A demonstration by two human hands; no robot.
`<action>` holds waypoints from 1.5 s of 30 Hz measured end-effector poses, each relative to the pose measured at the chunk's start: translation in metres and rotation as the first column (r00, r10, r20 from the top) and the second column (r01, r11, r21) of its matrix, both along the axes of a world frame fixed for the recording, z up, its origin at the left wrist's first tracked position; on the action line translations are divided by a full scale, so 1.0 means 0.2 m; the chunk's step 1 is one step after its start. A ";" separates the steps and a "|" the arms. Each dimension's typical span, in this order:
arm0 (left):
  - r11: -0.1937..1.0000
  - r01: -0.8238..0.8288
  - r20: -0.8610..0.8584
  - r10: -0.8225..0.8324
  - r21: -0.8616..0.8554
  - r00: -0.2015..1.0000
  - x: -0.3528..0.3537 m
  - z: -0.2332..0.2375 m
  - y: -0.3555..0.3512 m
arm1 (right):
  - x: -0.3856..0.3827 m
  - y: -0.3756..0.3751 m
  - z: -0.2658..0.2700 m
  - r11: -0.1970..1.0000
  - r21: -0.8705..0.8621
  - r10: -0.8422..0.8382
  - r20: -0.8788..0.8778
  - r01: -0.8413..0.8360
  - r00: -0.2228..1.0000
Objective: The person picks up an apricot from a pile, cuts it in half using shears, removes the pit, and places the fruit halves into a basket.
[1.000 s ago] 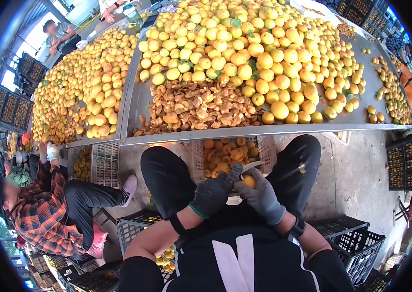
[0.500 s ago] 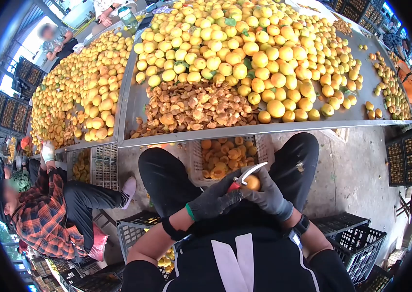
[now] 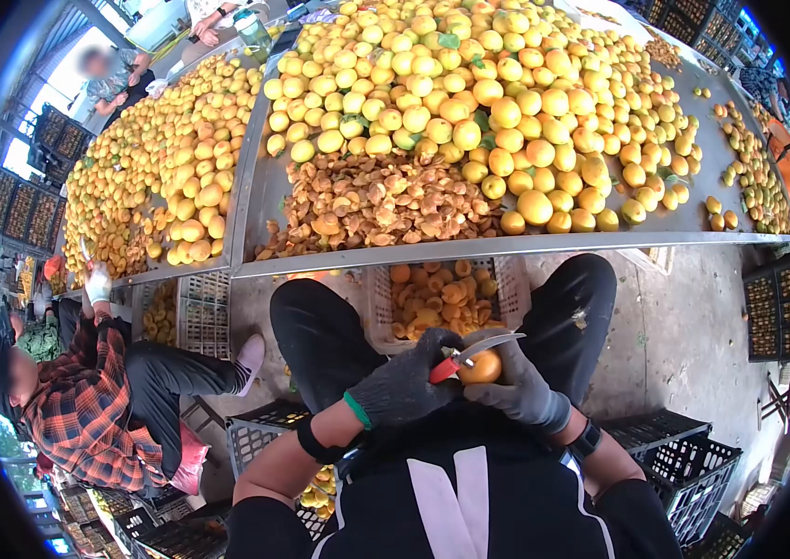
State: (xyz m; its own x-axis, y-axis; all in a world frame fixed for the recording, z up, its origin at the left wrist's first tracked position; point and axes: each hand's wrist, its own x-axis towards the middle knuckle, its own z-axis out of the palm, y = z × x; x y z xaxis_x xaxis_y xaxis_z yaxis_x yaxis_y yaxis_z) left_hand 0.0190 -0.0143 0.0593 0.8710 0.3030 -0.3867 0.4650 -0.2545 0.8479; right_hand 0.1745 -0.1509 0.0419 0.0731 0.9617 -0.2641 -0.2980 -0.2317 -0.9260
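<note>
My left hand (image 3: 404, 382), in a dark glove with a green cuff edge, is closed on the red handle of a knife (image 3: 445, 370). Its curved blade points right, lying against the top of an orange-yellow fruit (image 3: 481, 366). My right hand (image 3: 523, 384), in a grey glove, wraps round that fruit from the right. Both hands are close together above my lap. Just beyond them, a pale crate (image 3: 378, 317) under the table edge holds orange fruit halves.
A metal table (image 3: 357, 258) bears heaped yellow fruit (image 3: 525, 102) and a pile of brown pieces (image 3: 385, 200). A co-worker in a plaid shirt (image 3: 87, 405) sits at left. Black crates (image 3: 693, 475) stand at lower right, with more at lower left.
The knife has turned so its blade lies flatter and points right across the fruit. Both hands have shifted slightly, and the red handle shows more. The camera view has moved a little.
</note>
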 end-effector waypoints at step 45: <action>0.859 -0.159 0.317 -0.004 0.487 0.948 -0.08 -0.01 -0.03 | 0.05 0.10 0.06 0.908 0.336 -0.210 -0.147 0.249 0.967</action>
